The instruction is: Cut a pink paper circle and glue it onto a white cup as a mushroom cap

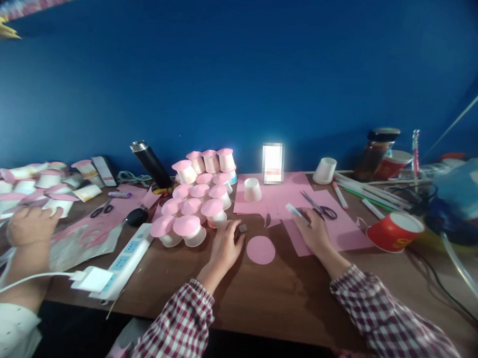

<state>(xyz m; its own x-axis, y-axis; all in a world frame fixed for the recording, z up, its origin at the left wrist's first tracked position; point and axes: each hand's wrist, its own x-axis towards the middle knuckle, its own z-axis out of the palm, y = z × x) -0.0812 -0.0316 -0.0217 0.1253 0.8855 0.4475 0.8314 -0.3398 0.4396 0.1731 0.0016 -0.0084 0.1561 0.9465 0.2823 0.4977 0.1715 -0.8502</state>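
My left hand [226, 247] is at the middle of the desk, its thumb and forefinger closed about a small clear, squarish piece [243, 228]. A flat pink paper circle [260, 250] lies just right of that hand. My right hand [313, 231] grips a short whitish tube [293, 209], perhaps a glue stick, above pink paper sheets [297, 237]. Beyond its fingers lie open scissors [320, 206] with dark handles. A white paper cup [253, 190] stands upside down on the pink paper. Left of my left hand are several upturned cups topped with pink discs [187, 227].
A white power strip [126, 258] with a plugged charger [94, 279] lies at left. Beside it are a black mouse [136, 215] and a black flask [150, 162]. A co-worker's hand [33, 225] is far left. A red cup [395, 232] lies tilted at right; another white cup [325, 170] stands behind.
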